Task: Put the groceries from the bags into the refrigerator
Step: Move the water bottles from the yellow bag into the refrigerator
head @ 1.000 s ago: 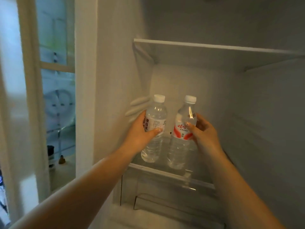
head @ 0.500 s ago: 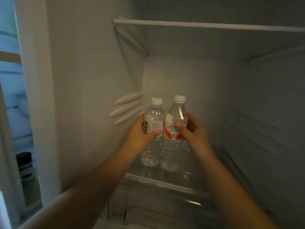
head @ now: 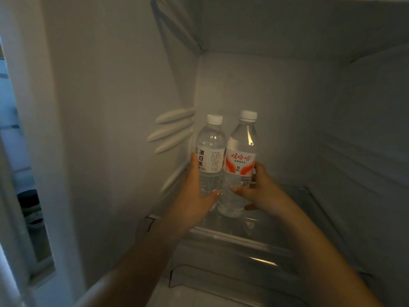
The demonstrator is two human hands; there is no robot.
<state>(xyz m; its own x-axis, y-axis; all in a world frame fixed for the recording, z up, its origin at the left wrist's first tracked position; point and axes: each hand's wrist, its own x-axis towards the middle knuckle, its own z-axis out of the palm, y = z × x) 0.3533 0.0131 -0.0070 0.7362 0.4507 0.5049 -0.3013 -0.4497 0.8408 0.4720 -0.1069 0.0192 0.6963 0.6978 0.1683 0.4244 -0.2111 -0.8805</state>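
Both bottles now stand closer together and deeper on the clear glass refrigerator shelf [head: 234,237], touching. Nearest, the left hand [head: 194,200] wraps the clear plastic water bottle with a white label [head: 210,156] reading 凉白水; the right hand [head: 263,191] grips the clear bottle with a red-and-white label [head: 240,160] reading 娃哈哈. Behind rises the dim white refrigerator wall [head: 276,103].

Two bottles: white-labelled bottle [head: 210,156] and red-labelled bottle [head: 240,162], clear glossy plastic, matt white caps, printed film labels. Shelf [head: 232,237]: transparent, glossy. Refrigerator wall [head: 124,107]: smooth matt white plastic.
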